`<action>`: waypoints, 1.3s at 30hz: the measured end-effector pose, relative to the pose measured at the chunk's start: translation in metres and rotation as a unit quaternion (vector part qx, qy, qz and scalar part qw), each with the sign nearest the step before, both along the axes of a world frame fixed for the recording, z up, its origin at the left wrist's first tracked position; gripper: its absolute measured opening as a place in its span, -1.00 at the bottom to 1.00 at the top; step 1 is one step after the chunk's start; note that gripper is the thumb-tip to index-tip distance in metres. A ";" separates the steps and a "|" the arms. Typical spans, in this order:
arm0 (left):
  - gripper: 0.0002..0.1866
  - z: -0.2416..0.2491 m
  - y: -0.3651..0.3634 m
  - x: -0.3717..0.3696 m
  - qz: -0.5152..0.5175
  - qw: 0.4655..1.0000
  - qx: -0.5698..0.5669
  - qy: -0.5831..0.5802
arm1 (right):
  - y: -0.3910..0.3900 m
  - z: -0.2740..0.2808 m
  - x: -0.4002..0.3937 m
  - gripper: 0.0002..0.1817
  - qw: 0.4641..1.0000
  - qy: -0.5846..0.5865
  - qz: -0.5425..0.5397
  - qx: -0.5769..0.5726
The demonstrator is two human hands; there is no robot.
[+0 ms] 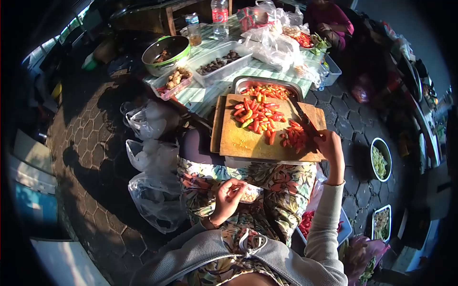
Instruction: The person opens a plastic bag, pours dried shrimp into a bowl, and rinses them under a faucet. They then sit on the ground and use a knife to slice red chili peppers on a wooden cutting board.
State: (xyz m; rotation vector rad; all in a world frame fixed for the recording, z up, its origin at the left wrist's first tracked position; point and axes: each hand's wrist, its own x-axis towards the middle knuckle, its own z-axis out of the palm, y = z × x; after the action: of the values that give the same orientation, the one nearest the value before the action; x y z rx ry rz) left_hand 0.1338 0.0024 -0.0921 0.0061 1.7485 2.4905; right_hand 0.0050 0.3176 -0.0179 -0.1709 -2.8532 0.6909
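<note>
My right hand (327, 144) grips a knife (305, 119) at the right edge of a wooden cutting board (238, 145). The blade points up and left over the board. Whole red chilies (260, 114), a few yellowish or green, are heaped at the board's middle, with a smaller pile of red chilies (294, 136) beside the knife. Over my lap, my left hand (228, 199) has its fingers pinched together; whatever is between them is hidden. Touching or just beside it is a small clear container (251, 194) with pale bits inside.
Behind the board sits a metal tray (237, 85) of chilies. The table holds a green pan (148, 56), a plastic tub (207, 77) of dark pieces and plastic bags (272, 47). Right, on the paving, is a bowl (373, 162) of pale greens. Another person (338, 24) sits at the back.
</note>
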 end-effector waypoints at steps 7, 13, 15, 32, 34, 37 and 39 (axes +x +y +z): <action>-0.92 -0.008 -0.004 -0.001 0.001 0.998 -0.048 0.040 | 0.072 -0.041 0.040 -0.76 0.905 0.101 -0.078 -0.405; -0.93 -0.016 -0.012 0.009 -0.012 0.999 0.016 -0.042 | 0.180 -0.062 0.202 -0.64 0.777 0.220 -0.019 -0.589; -0.95 -0.012 -0.013 0.006 0.004 0.999 -0.030 -0.020 | 0.183 -0.053 0.246 -0.66 0.774 0.257 -0.157 -0.557; -0.89 -0.022 0.004 -0.027 -0.111 0.989 -0.004 -0.098 | 0.199 0.000 0.507 -0.77 0.663 0.414 -0.440 -0.442; -0.90 -0.026 0.003 -0.031 -0.128 0.982 0.038 -0.130 | 0.198 -0.001 0.520 -0.77 0.656 0.420 -0.438 -0.450; -0.89 -0.036 0.003 -0.028 -0.096 0.966 0.095 -0.219 | 0.199 0.000 0.534 -0.78 0.635 0.411 -0.448 -0.477; -0.89 -0.038 0.006 -0.023 -0.080 0.964 0.098 -0.232 | 0.202 0.000 0.538 -0.78 0.626 0.421 -0.456 -0.472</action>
State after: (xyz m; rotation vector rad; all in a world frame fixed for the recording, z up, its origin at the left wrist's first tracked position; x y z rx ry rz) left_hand 0.1112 0.0079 -0.1302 -0.3748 1.2593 2.2956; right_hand 0.5425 0.5197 -0.0182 -1.0078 -1.0084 1.3741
